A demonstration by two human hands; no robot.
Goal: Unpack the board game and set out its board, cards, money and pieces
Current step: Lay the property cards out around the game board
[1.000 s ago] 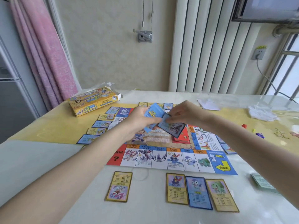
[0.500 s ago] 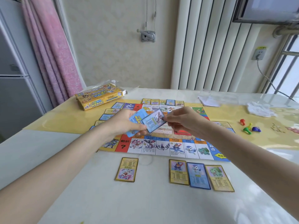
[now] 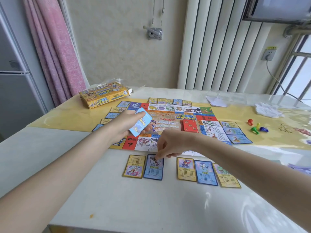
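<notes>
Left hand (image 3: 125,125) grips a card stack (image 3: 141,122) above the board (image 3: 170,125) on the table (image 3: 151,207). Right hand (image 3: 171,143) pinches a blue card (image 3: 154,169) lying w/ others along the board's near edge. Game box (image 3: 104,95) far left, flap open; contents can't be seen.

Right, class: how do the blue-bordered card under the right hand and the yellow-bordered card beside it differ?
The blue-bordered card is touched by the right hand; the yellow-bordered card lies untouched. The blue one's picture sits at its far end, the yellow one's at its near end. Both lie flat, face up, on the table.
</notes>
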